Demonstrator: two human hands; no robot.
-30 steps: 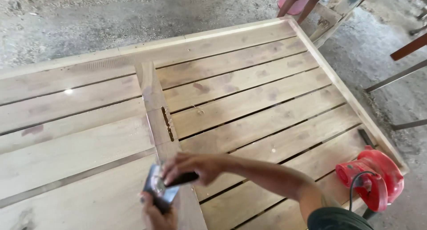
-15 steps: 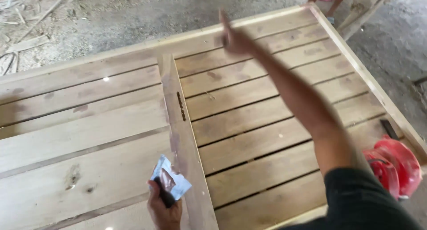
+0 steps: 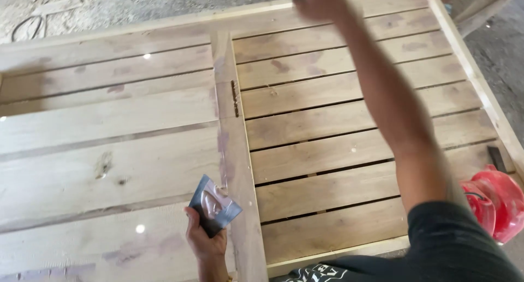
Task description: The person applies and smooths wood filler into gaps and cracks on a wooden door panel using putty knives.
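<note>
slats open w/ gaps, red tool blocks rt edge

**Colours and patterns**

Slatted wooden frame: pale tan boards, pinkish-purple stains, dark knots, dark gaps between slats. Folded sheet in left hand: blue-grey with a glossy sheen. Power tool: bright red. Sleeve: black. Ground: grey, dusty

I see my left hand near the bottom edge, gripping a small grey-blue pad above the centre rail of a slatted wooden frame. My right hand reaches to the far edge, blurred. A red power tool lies on the near right slats.
</note>
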